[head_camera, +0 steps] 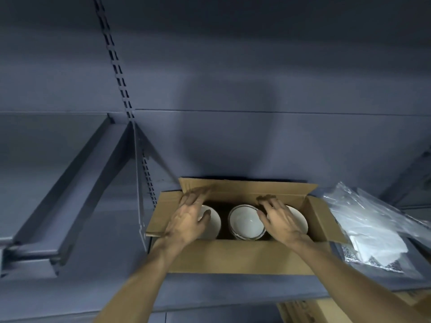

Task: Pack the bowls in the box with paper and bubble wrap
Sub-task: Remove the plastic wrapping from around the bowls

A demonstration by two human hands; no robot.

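An open cardboard box (pixel 233 257) stands on a grey shelf, its flaps spread outward. Inside it sit three white bowls in a row: a left bowl (pixel 213 223), a middle stack of bowls (pixel 246 221) and a right bowl (pixel 300 220). My left hand (pixel 189 217) hovers over the left bowl with fingers straight, reaching toward the back flap. My right hand (pixel 279 217) is spread over the right bowl, its fingers extended near the middle stack's rim. Neither hand holds anything. Both hands are blurred.
Clear bubble wrap and white paper (pixel 368 224) lie in a pile on the shelf right of the box. A grey shelf bracket (pixel 140 183) and a slotted upright stand left of the box. More cardboard (pixel 310 311) shows below the shelf edge.
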